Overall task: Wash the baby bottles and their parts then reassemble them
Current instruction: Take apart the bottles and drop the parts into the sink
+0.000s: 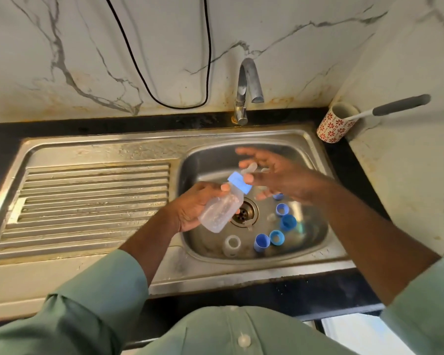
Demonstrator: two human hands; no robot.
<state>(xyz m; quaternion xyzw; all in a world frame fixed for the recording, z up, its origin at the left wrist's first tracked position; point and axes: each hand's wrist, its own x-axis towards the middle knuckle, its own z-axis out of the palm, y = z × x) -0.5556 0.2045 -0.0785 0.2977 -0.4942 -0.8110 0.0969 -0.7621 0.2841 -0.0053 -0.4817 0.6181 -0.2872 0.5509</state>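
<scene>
While the left hand (pixel 190 206) curls its grip round the body of a clear baby bottle (pixel 222 210), the bottle hangs tilted over the sink basin (pixel 315 226), base toward the person and top pointing up and away. A blue collar (pixel 239 182) sits on the bottle's neck with a clear teat (pixel 250 168) above it. The right hand (pixel 274 172) is spread wide, fingers straight and apart, holding nothing; it is blurred, and its thumb seems to lie just beside the collar, though contact cannot be confirmed.

Below the hands, the drain (pixel 244 212) shows at the basin's middle, partly covered by the bottle. Loose parts lie on the basin floor: 4 blue pieces to the right of the drain, namely a ring (pixel 282 209), a cap (pixel 288 222), another ring (pixel 277 237) and a cap on its side (pixel 261 242), plus a blue piece (pixel 278 196) half hidden under the right hand. A clear cap (pixel 232 245) lies near the front wall.

The ribbed drainboard (pixel 92 198) spreads to the left. A tap (pixel 246 88) rises behind the basin. On the dark tabletop (pixel 0 142) at the right corner stands a flower-patterned cup (pixel 335 126) with a grey-handled brush (pixel 395 105) leaning out of it. A black cable (pixel 208 60) loops down the marble wall.
</scene>
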